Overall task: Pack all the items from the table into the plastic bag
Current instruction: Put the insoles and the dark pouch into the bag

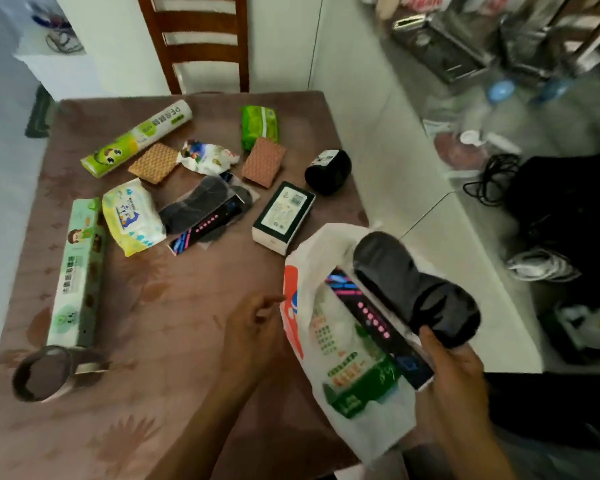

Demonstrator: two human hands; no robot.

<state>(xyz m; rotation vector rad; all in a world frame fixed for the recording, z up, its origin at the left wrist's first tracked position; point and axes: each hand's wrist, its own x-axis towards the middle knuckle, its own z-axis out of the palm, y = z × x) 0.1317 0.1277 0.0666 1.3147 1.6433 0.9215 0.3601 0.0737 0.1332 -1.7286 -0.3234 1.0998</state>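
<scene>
**Sock pack over the bag mouth, long axis slanting down into it**

We see the right hand (454, 372) gripping a packaged pair of dark socks (416, 292) at its near end, thumb over the top and fingers curled underneath. The pack's long axis runs from that hand up and away to the left, and the far end sits right over the open mouth of the white plastic bag (343, 341) at the table's near right edge. So the pack lies just above and partly inside the bag opening; we judge the next move is a short slide along that axis, down and in.

The left hand (253, 323) is at the bag's left rim, fingers loosely extended toward it. Motion blur means we cannot tell if it pinches the plastic or only touches it. The right hand is the one carrying; the left is nearer the rim.

Look of the pack: dark grey-black socks on a black card sleeve with pink dots and blue print, flat, soft, slightly blurred.

Still on the brown table (160, 323): a second sock pack (205, 213), wipes (132, 216), a long green box (78, 268), a roll (139, 136), two sponges, a dark box (284, 213), a tape roll (45, 372).
</scene>
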